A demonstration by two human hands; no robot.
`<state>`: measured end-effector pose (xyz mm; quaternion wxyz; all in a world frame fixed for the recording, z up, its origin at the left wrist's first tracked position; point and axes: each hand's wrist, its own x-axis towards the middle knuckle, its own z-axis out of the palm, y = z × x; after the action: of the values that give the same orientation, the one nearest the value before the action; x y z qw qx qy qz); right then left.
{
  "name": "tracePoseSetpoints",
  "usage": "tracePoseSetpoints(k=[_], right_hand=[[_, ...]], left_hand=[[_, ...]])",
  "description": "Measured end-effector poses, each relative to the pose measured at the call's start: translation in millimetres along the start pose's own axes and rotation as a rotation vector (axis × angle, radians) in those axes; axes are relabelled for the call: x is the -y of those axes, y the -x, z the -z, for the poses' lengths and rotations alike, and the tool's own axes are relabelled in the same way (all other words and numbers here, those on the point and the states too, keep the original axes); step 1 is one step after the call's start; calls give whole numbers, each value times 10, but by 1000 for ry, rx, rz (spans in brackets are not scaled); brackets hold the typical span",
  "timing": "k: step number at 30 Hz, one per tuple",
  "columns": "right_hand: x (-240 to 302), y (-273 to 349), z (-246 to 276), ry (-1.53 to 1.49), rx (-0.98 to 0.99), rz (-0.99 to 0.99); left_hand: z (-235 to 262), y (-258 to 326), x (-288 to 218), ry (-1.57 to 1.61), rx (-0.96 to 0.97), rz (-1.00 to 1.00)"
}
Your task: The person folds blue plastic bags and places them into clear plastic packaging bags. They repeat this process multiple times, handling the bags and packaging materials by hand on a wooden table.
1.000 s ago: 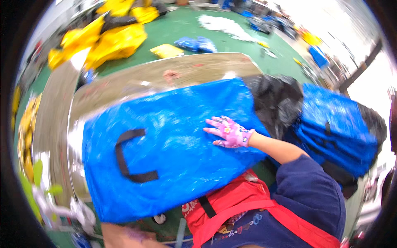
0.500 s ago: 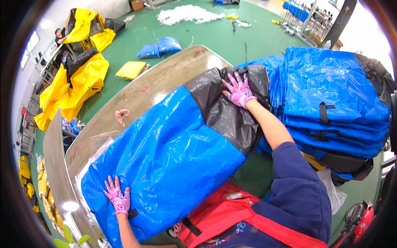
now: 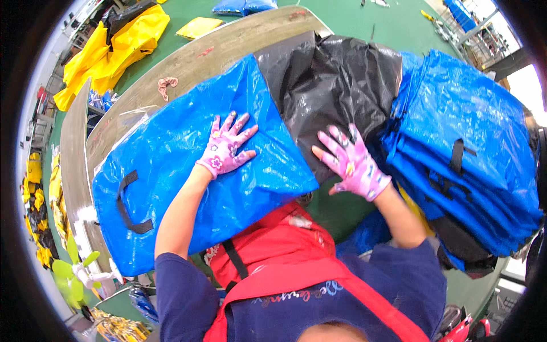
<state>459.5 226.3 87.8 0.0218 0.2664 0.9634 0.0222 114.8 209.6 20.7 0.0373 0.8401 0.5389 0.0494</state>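
- Fabric piece [image 3: 171, 137], blue with a black section [image 3: 342, 74] at its far right end, lies across the wood-grain table [image 3: 188, 68] in front of the person.
- Left hand [image 3: 225, 148], in a pink floral glove, rests palm down on the blue part; its fingers are spread apart and clamp nothing.
- Right hand [image 3: 353, 162], gloved alike, is over the near edge of the black section, fingers apart, gripping nothing; I cannot tell whether it presses down.
- Black strap [image 3: 141, 227] curves on the blue part, left of the left hand.
- Stack of blue pieces [image 3: 478, 108] is just beside the black section, on the right.
- Pink cloth loop [image 3: 167, 86] lies on the table beyond the blue part.
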Motion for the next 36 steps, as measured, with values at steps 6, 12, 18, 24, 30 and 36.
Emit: tracePoseSetpoints(k=[6, 12, 18, 24, 30, 36], right_hand=[[-173, 209, -342, 108, -613, -6], [-685, -957, 528, 62, -204, -166], [-1351, -2080, -200, -211, 326, -208], [-1282, -2077, -345, -192, 288, -252], [-1361, -2051, -454, -214, 224, -276], [-1283, -2008, -417, -116, 166, -334]], left_hand=[[547, -1074, 49, 132, -385, -235], [-531, -1127, -334, -37, -144, -467], [150, -17, 376, 432, 115, -474], [1345, 3221, 1155, 75, 623, 304], [1063, 4823, 687, 90, 290, 822], [259, 5008, 877, 82, -731, 1162]])
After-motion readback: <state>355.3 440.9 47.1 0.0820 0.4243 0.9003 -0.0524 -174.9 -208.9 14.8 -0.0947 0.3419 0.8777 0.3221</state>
